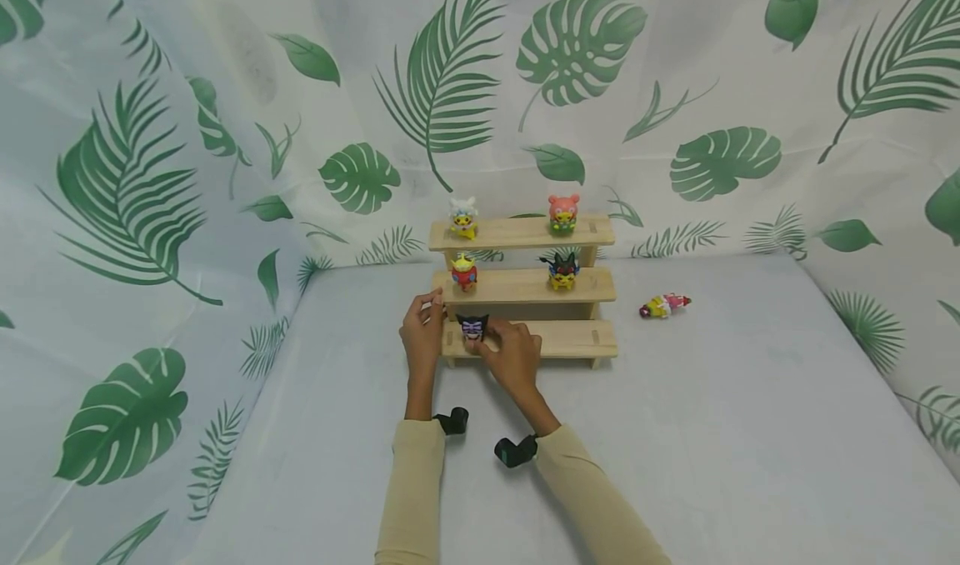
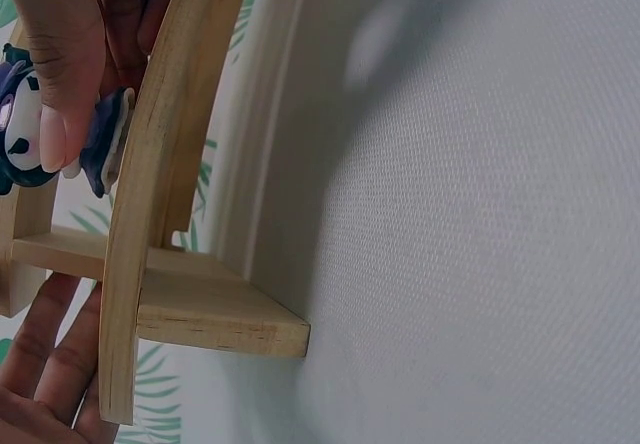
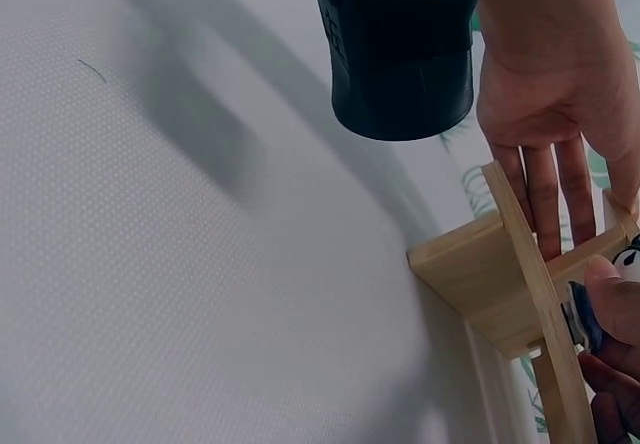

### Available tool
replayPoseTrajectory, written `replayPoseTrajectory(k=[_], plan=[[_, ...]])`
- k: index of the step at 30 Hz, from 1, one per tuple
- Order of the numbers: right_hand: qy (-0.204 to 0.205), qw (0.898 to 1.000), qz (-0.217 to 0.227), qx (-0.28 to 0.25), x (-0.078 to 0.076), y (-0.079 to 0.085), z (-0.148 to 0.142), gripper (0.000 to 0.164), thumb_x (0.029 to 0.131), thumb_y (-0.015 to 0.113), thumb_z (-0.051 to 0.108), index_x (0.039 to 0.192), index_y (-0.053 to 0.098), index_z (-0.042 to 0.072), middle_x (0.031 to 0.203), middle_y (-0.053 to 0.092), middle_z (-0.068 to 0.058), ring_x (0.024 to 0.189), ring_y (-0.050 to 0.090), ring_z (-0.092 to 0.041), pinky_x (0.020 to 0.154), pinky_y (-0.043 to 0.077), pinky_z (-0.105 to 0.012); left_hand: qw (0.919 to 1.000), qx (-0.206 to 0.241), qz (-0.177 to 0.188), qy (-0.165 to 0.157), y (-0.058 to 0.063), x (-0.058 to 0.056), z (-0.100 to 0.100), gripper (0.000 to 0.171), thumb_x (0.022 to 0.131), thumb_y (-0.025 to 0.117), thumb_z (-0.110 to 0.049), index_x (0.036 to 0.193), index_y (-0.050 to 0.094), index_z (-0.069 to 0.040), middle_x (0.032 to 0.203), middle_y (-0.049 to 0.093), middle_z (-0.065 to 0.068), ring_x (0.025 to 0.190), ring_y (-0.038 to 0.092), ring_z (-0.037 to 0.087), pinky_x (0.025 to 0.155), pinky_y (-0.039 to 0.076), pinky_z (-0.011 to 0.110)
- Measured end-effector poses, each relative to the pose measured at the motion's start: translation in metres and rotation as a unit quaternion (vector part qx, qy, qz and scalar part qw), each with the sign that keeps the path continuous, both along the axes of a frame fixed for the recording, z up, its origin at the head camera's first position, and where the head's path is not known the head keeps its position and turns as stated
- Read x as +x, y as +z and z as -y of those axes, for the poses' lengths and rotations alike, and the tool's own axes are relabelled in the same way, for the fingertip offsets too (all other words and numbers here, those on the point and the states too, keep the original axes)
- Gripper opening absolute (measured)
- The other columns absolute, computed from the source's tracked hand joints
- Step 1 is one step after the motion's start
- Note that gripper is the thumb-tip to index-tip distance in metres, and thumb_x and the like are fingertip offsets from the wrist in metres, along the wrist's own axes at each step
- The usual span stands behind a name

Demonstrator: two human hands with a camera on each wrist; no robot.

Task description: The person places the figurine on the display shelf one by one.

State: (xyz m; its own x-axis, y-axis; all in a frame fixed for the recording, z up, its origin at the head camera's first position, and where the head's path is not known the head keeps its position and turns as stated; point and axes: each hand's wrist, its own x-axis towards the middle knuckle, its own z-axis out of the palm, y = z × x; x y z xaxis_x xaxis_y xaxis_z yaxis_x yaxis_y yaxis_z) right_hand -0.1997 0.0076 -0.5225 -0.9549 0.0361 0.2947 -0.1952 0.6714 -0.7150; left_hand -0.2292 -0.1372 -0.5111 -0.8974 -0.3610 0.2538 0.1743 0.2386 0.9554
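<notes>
My right hand [image 1: 516, 352] pinches a small figurine [image 1: 473, 328] with a dark, pointed hood and a pale face. It is upright at the left part of the bottom tier of a wooden three-tier display stand [image 1: 562, 342]. In the left wrist view, the thumb [image 2: 75, 84] lies across the figurine [image 2: 20, 144], whose blue lower part is close against the board; whether it bears on the wood I cannot tell. My left hand [image 1: 422, 332] is at the stand's left end, its fingers extended and touching the wood near the middle tier, as the right wrist view shows.
A white-hooded figurine [image 1: 463, 217] and a pink one [image 1: 563, 215] stand on the top tier. The middle tier bears a red-and-yellow figurine [image 1: 464, 273] and a black-eared one [image 1: 563, 272]. Another figurine [image 1: 664, 305] lies on the table, right of the stand. Leaf-printed cloth hangs behind.
</notes>
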Motion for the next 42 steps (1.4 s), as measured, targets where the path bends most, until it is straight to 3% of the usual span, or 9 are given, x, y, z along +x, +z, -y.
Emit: replayPoseTrajectory(k=[10,21,29,37,42], plan=[[0.0,1.0,-0.019,-0.003,0.0009,-0.0007,0.0,0.036,0.074,0.084,0.038,0.102,0.075,0.017,0.102,0.075,-0.003,0.089,0.059,-0.026,0.072,0.035,-0.041,1.0,-0.004,0.007,-0.002,-0.0007,-0.0005,0.0007,0.024,0.101,0.055,-0.024,0.114,0.066,-0.007,0.126,0.068,0.004,0.1,0.072,0.022,0.082,0.061,0.027],[-0.001,1.0,-0.03,0.001,0.0011,0.0001,0.0006,0.035,0.074,0.083,0.037,0.1,0.075,0.016,0.099,0.075,-0.003,0.087,0.06,-0.026,0.072,0.036,-0.043,1.0,-0.004,0.001,-0.001,0.0004,-0.0003,-0.0003,0.024,0.101,0.055,-0.023,0.114,0.067,-0.007,0.126,0.068,0.005,0.099,0.072,0.025,0.083,0.062,0.033],[0.0,1.0,-0.01,0.005,0.0008,-0.0001,0.0007,0.035,0.076,0.082,0.038,0.102,0.075,0.016,0.102,0.075,-0.003,0.09,0.06,-0.026,0.074,0.036,-0.042,1.0,0.002,0.003,0.001,0.001,-0.0002,-0.0002,0.024,0.101,0.056,-0.024,0.113,0.067,-0.006,0.126,0.068,0.006,0.1,0.072,0.026,0.083,0.062,0.031],[0.002,1.0,-0.022,0.005,0.0026,-0.0009,0.0001,0.037,0.075,0.083,0.037,0.104,0.075,0.016,0.104,0.075,-0.004,0.09,0.06,-0.027,0.074,0.037,-0.042,0.9999,0.015,-0.005,-0.006,0.0011,0.0004,-0.0002,0.027,0.101,0.056,-0.024,0.115,0.067,-0.004,0.127,0.067,0.009,0.101,0.071,0.031,0.086,0.061,0.041],[0.013,1.0,-0.026,-0.01,0.0065,-0.0003,-0.0038,0.043,0.074,0.084,0.036,0.11,0.073,0.015,0.109,0.075,-0.005,0.091,0.059,-0.028,0.075,0.037,-0.044,1.0,0.007,-0.002,-0.002,-0.0007,-0.0009,-0.0006,0.026,0.101,0.056,-0.024,0.115,0.067,-0.005,0.126,0.067,0.008,0.1,0.072,0.029,0.084,0.062,0.036]])
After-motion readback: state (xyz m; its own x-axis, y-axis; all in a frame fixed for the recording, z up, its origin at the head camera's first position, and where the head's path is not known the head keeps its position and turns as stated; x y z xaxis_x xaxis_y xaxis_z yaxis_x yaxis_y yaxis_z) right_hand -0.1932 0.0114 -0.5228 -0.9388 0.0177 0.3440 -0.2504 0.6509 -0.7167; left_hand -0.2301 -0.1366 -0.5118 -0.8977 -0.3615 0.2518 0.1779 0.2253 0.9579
